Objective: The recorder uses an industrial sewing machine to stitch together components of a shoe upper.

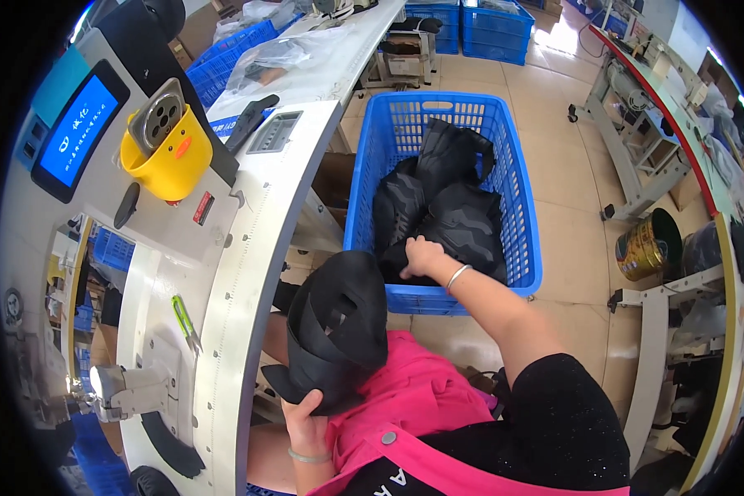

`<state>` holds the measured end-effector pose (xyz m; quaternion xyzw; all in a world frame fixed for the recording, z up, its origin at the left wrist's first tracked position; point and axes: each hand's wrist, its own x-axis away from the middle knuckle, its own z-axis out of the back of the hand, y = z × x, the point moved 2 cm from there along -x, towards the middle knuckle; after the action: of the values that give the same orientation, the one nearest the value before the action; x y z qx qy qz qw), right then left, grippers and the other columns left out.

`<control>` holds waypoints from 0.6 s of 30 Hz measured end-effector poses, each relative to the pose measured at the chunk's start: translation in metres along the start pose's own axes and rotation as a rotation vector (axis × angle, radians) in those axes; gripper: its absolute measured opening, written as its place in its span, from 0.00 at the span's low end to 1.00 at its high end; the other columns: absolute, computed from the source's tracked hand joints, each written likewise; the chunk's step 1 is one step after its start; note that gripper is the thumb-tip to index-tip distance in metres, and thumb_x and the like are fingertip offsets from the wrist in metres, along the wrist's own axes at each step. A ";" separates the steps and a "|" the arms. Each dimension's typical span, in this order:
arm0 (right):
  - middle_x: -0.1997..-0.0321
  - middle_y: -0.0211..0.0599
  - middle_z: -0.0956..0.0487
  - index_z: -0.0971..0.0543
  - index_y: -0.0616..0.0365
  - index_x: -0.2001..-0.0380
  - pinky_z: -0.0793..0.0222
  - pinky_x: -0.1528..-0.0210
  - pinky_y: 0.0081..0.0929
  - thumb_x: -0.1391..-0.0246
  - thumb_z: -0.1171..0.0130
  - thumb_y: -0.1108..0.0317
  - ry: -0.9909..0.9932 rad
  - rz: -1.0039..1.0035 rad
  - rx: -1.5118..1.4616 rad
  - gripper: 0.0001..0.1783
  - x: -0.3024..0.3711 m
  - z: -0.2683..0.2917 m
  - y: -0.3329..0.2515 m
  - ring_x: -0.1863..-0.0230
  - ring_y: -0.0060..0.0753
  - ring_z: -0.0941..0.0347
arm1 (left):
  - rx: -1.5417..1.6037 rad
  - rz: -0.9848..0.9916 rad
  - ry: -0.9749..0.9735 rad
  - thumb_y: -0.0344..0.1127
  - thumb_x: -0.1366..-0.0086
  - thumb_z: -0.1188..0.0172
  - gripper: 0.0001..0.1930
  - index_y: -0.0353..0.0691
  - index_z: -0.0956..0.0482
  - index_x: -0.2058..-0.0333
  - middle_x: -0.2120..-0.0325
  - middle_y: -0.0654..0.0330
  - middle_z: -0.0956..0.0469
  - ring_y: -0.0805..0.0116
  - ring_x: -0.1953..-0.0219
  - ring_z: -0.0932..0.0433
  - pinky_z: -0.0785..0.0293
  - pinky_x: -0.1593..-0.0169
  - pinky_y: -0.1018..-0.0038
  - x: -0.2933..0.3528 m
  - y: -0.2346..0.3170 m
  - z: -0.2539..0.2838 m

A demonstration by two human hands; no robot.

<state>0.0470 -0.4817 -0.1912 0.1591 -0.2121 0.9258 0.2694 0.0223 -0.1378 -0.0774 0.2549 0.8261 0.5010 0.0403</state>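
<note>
My left hand (306, 426) is closed round the lower end of a black shoe upper (339, 331), with the thumb lying over its edge. This curved, soft bundle is held upright above my lap, and it looks like more than one layer. My right hand (426, 258) reaches into a blue plastic crate (526, 248) on the floor. Its fingers are bent and pinched on the edge of a black piece at the near side of the pile. Several black shoe uppers (463, 217) with grey wavy lines lie heaped in the crate. The right fingertips are partly hidden.
At left stands a sewing machine (132, 393) on a white table (223, 331), with green thread snips (183, 318) on it. A yellow holder (169, 157) with a phone and a lit screen (78, 128) are on the machine. More blue crates (496, 33) stand behind; a bench and metal bucket (641, 252) are right.
</note>
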 end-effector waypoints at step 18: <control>0.42 0.46 0.36 0.42 0.61 0.39 0.59 0.35 0.62 0.75 0.26 0.44 0.099 -0.047 0.422 0.60 -0.002 0.014 0.052 0.36 0.47 0.44 | 0.063 0.059 0.115 0.22 0.53 0.41 0.36 0.28 0.40 0.42 0.47 0.48 0.31 0.50 0.45 0.31 0.37 0.39 0.58 0.003 0.000 0.008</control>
<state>0.0216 -0.5286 -0.1956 0.1710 0.0034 0.9499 0.2616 0.0225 -0.1298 -0.0813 0.2510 0.8345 0.4895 -0.0299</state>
